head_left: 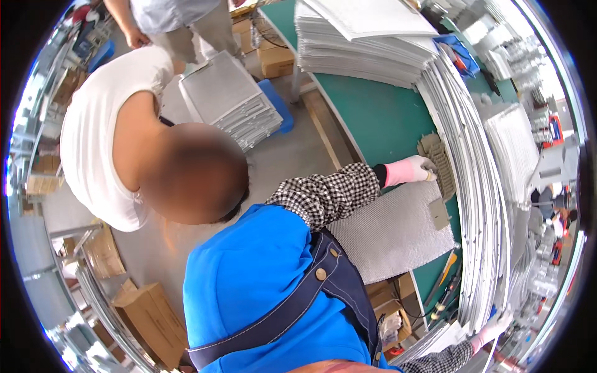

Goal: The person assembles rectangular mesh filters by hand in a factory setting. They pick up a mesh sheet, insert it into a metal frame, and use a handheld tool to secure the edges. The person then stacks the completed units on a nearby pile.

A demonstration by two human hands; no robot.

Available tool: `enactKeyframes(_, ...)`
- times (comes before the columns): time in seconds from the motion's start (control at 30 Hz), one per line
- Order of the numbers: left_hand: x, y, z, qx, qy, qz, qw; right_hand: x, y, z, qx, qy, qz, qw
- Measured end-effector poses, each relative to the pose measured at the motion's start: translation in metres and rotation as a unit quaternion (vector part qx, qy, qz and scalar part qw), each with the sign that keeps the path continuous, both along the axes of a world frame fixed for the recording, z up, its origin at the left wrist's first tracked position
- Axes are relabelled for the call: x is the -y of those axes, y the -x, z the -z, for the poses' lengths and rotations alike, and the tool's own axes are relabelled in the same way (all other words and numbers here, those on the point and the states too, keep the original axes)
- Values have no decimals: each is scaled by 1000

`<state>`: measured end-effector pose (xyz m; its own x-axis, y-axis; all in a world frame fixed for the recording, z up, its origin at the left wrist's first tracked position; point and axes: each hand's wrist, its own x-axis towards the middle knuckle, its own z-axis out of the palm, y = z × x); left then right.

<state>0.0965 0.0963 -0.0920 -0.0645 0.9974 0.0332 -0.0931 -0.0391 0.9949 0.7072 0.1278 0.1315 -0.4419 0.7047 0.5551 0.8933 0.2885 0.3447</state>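
Observation:
My left hand (413,171), in a pink and white glove, reaches to a pile of grey-beige flat pieces (438,161) on the green table. Its fingers are curled in at the pile's edge; what they pinch is too small to make out. Just nearer lies a silver mesh panel (385,233), partly over the table edge, with one grey-beige piece (439,214) on its right side. At the lower right my gloved right hand (494,328) is closed around a thin white strip (490,355), beside the near end of a long row of stacked white-edged panels (469,186).
Further pale panels (364,53) are stacked at the table's far end. Hand tools (443,283) lie on the green table (379,112) near the mesh panel. A person in white (106,137) bends at my left, by stacked panels (227,99). Another person (180,18) stands behind. Cardboard boxes (149,320) stand lower left.

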Motion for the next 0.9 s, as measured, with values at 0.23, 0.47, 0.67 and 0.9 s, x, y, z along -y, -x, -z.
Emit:
enactKeyframes(0.23, 40, -11, -34, 99, -31, 53, 993, 164, 18, 12, -299, 303, 150, 892)
enactKeyframes(0.47, 65, -17, -76, 84, -49, 67, 993, 187, 71, 15, -258, 336, 89, 902)
enactKeyframes(0.67, 92, -47, -106, 67, -85, 40, 993, 132, 214, 24, -282, 277, -111, 912)
enactKeyframes(0.9, 107, -54, -114, 40, -85, 32, 995, 86, 313, 25, -243, 315, -263, 879)
